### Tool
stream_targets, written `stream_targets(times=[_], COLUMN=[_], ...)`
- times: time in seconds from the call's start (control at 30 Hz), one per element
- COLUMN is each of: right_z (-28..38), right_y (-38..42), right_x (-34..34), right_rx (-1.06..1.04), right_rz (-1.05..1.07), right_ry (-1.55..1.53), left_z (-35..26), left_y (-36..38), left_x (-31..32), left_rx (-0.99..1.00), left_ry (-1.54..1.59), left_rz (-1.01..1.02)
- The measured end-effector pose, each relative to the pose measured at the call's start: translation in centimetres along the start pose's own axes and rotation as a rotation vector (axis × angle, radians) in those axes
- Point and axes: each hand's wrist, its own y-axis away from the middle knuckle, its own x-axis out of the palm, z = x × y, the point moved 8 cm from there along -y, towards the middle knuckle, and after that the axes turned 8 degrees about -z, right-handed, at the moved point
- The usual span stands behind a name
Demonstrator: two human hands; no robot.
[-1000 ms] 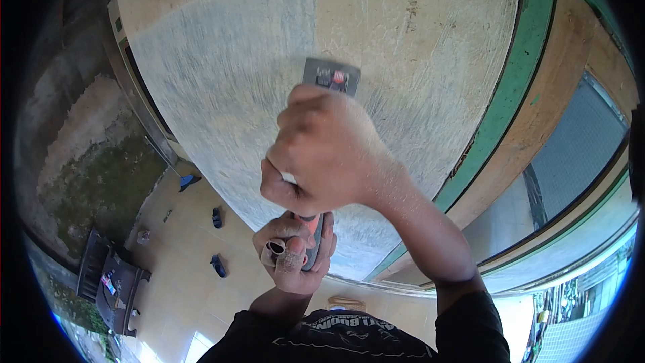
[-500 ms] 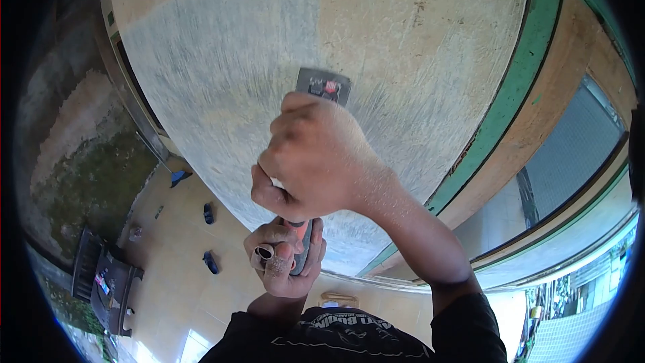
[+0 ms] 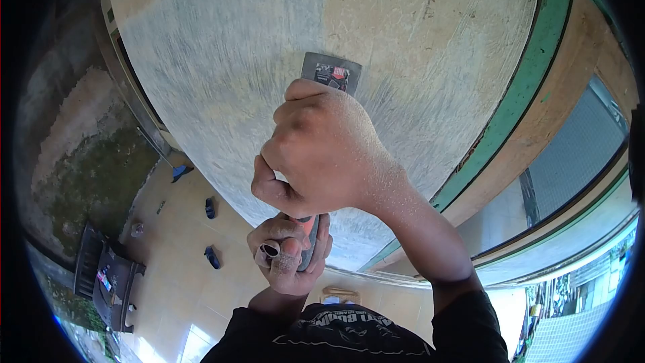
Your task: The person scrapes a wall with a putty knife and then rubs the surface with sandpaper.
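A flat scraper (image 3: 331, 70) with a dark blade and a red-and-white label lies against the scuffed, patchy wall (image 3: 235, 54). My right hand (image 3: 319, 151), dusted with pale powder, is closed round the tool just below the blade. Lower down, my left hand (image 3: 289, 255) grips the red and dark grey handle (image 3: 308, 235). A round, hollow end of something pale (image 3: 270, 249) shows between the left fingers; what it is I cannot make out.
At the right run a green frame (image 3: 500, 121) and a window (image 3: 578, 154). Two dark sandals (image 3: 212, 257) lie on the tiled floor (image 3: 175, 228). A dark bench (image 3: 111, 282) stands at lower left, with a blue broom (image 3: 180, 172) above it.
The scraper and my right hand have moved slightly up and to the right along the wall. My left hand has shifted a little to the right and keeps its hold.
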Motion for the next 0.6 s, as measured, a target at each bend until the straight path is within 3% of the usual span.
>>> stream_targets(times=[0.1, 0.33, 0.6], right_z=[0.2, -0.4, -0.3], right_y=[1.0, 0.1, 1.5], right_x=[0.9, 0.0, 1.8], right_rx=[0.017, 0.001, 0.029], right_rz=[-0.01, -0.045, -0.003], right_ry=[-0.017, 0.026, -0.033], left_z=[0.7, 0.1, 0.8], left_y=[1.3, -0.3, 1.0], left_x=[-2.4, -0.5, -3.1], left_rx=[-0.011, -0.024, 0.011], left_ry=[-0.049, 0.003, -0.06], left_rz=[-0.116, -0.035, -0.084])
